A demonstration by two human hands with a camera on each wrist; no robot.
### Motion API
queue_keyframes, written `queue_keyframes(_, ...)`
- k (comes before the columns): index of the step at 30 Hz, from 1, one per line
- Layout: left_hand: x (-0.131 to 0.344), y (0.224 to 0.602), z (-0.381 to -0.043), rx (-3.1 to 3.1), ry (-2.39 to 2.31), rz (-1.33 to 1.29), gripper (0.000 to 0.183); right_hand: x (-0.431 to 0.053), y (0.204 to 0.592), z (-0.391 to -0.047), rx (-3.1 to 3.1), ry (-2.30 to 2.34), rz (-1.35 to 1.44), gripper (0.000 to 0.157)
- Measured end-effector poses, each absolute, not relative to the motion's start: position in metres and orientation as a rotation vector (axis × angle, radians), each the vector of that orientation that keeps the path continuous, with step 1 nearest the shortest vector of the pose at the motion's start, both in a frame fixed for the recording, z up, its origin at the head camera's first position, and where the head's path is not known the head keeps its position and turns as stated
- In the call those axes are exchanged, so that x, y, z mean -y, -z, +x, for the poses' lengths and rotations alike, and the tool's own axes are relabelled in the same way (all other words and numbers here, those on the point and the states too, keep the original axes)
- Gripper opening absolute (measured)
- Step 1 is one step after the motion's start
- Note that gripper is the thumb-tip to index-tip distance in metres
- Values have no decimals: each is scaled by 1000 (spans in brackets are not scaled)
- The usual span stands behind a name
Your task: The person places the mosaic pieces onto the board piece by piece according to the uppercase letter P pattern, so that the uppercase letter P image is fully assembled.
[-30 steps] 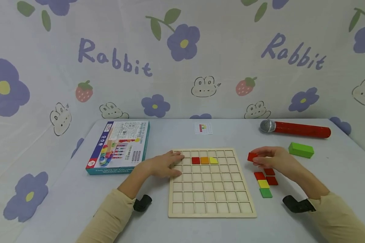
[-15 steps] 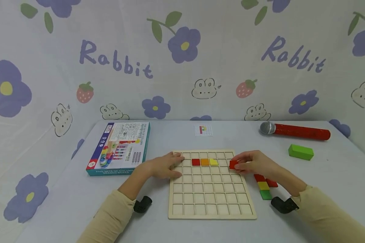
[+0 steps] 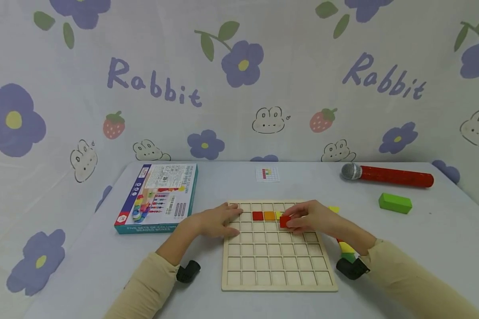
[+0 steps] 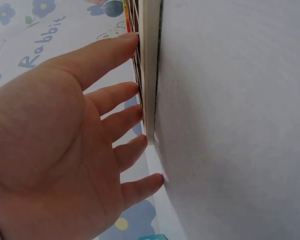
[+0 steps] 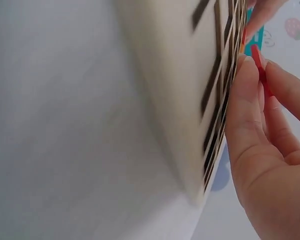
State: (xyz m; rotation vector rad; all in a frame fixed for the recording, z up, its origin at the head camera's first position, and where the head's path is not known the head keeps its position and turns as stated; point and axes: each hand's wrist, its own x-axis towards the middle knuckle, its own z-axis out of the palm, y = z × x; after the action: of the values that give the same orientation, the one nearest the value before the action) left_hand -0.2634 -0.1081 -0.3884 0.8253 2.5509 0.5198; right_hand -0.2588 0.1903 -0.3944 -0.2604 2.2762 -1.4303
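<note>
My left hand (image 3: 213, 222) rests on the left edge of a wooden grid board (image 3: 279, 288), its fingers spread and nearly straight. In the left wrist view, the fingertips (image 4: 132, 90) lie along the board's side. Between thumb and fingers, my right hand (image 3: 313, 217) pinches a red square tile (image 3: 285, 222) over the upper right part of the grid. The right wrist view shows that tile (image 5: 259, 62) tilted on edge, close to the board's face. In one upper row sit a dark red tile (image 3: 257, 216), an orange tile (image 3: 269, 215) and a yellow tile (image 3: 278, 215), the last partly covered.
Right of the board lie loose tiles, partly hidden by my right arm, among them a green one (image 3: 348, 257). A small pattern card (image 3: 267, 174) lies behind the board. A boxed toy set (image 3: 159, 195) is at left; a red microphone (image 3: 387, 174) and a green block (image 3: 395, 203) at right.
My right hand has carried the red tile leftward from beside the board to over the grid. The left hand has kept its place; the head view has tilted slightly up.
</note>
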Motion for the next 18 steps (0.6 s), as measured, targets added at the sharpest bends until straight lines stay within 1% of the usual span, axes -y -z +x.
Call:
queue_keyframes(6, 108, 390, -264, -2563, -501, 826, 64, -171, 392, -262, -2271, 1433, -326, 32)
queue_keyframes(18, 108, 389, -264, -2567, -483, 838, 63, -138, 393, -265, -2213, 1460, -219, 26)
